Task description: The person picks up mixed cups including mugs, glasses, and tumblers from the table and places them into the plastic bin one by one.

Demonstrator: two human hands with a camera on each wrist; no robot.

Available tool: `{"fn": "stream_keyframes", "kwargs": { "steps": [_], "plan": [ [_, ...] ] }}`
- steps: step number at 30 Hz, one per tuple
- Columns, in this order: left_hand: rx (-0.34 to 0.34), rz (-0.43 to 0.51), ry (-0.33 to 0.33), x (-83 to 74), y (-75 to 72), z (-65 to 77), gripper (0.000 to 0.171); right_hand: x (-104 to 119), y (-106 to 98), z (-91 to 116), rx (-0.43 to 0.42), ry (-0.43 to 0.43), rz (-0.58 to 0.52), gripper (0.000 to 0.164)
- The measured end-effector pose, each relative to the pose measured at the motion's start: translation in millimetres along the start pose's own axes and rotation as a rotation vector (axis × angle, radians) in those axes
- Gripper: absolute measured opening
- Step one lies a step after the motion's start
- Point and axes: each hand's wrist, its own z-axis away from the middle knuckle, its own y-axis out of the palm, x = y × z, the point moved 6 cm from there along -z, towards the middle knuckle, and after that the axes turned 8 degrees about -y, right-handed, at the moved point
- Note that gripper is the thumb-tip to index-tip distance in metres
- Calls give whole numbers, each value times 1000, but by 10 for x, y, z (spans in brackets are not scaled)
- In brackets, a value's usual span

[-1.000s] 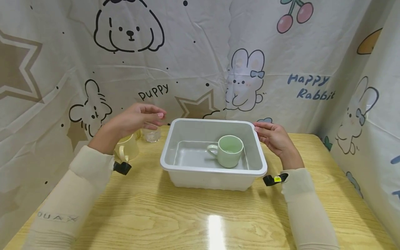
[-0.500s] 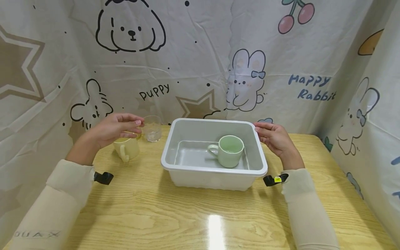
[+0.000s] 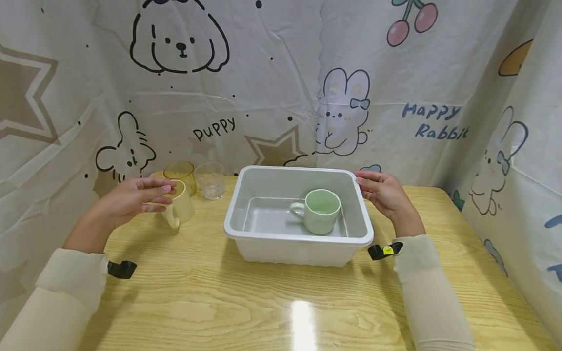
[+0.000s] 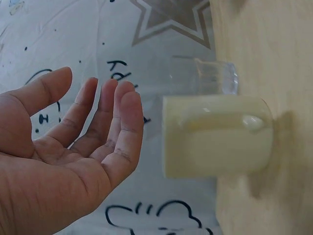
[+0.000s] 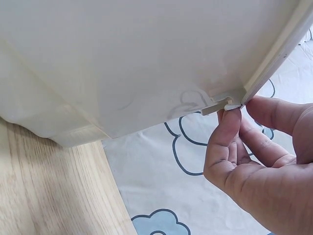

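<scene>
My left hand (image 3: 131,200) hovers left of a pale yellow mug (image 3: 183,210) on the table, holding nothing. In the left wrist view its loosely bent fingers (image 4: 128,125) stand apart from the mug's side. My right hand (image 3: 388,197) pinches the back right corner of a light grey plastic basin (image 3: 298,240); the right wrist view shows thumb and forefinger meeting at the basin's rim (image 5: 274,63). Inside the basin, towards its right side, a light green mug (image 3: 324,218) stands upright, its handle pointing left.
Behind the yellow mug are an amber glass (image 3: 186,178) and a clear glass (image 3: 212,187), close together. The wooden table (image 3: 210,302) meets a printed curtain (image 3: 263,87) at the back and along both sides.
My left hand has moved left and lower, from above the glasses to beside the yellow mug, uncovering the amber glass. The right hand has stayed at the basin's corner.
</scene>
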Motion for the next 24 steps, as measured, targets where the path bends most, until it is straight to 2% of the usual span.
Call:
{"fn": "stream_keyframes", "kwargs": {
  "steps": [6, 13, 20, 24],
  "plan": [
    [-10, 12, -3, 234, -111, 78, 22, -29, 10, -10, -5, 4, 9, 44],
    [-6, 100, -14, 460, -192, 135, 20, -20, 2, -14, 1, -5, 0, 42],
    [-59, 182, -70, 601, -169, 118, 16, -12, -18, -3, -4, -7, -19, 36],
    [-60, 168, -115, 681, -108, 91, 16, -10, -18, -5, -7, -5, -29, 31]
  ]
}}
